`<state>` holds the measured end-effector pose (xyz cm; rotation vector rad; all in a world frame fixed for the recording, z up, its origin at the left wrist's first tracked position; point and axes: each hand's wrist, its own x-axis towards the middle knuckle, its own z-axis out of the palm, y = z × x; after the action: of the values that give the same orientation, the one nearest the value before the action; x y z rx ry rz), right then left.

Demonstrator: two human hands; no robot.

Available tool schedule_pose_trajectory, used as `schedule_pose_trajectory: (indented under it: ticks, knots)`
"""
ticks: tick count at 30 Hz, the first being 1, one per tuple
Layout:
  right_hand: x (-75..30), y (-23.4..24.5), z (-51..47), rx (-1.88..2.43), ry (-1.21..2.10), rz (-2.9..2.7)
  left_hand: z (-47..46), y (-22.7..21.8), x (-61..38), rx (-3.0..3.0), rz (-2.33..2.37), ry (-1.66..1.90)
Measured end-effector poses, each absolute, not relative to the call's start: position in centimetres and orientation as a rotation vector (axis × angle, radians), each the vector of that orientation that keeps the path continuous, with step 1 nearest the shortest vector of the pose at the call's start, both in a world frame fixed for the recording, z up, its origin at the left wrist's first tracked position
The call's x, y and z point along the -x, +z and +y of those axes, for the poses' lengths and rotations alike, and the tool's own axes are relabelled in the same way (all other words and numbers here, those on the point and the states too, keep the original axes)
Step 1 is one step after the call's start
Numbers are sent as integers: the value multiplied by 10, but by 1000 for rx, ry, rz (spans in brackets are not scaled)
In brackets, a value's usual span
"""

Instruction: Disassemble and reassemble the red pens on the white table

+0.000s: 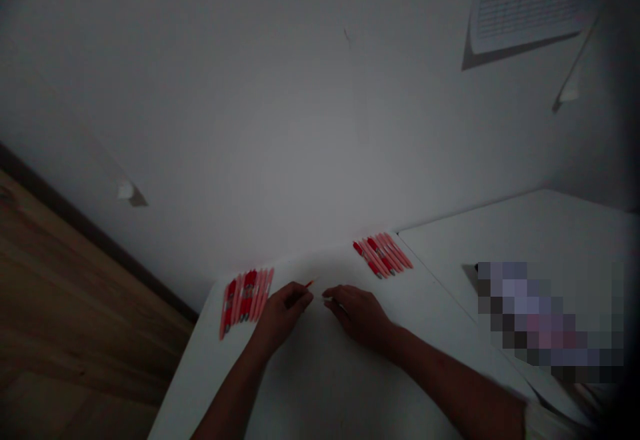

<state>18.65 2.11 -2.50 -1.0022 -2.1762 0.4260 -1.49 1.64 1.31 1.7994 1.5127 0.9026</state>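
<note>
My left hand [284, 310] is closed in a pinch, and a thin red piece [310, 284] sticks out past its fingertips toward the right. Just across a small gap, my right hand [361, 315] also pinches. Something small and pale [327, 299] shows at its fingertips, too dim to name. To the left of my left hand lies a row of red and pink pens [249, 297], side by side. A second row of red and pink pens [383, 255] rests beyond my right hand, close to the wall.
Both hands are over a white table [200, 377] that meets a pale wall [280, 127]. Another white surface [450, 247] adjoins it at right, with a blurred-out object [540, 320] on it. Wooden boards [75, 293] run along the left. A printed sheet [525, 7] hangs upper right.
</note>
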Motion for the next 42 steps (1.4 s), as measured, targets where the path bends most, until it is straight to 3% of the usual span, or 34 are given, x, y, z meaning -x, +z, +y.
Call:
schedule_pose_trajectory:
  ticks: [28, 42]
  knots:
    - [-185, -25, 21, 1000, 456, -2158, 16, 8, 14, -1791, 1660, 822]
    - [-186, -24, 21, 999, 466, -2156, 14, 12, 15, -1823, 1519, 857]
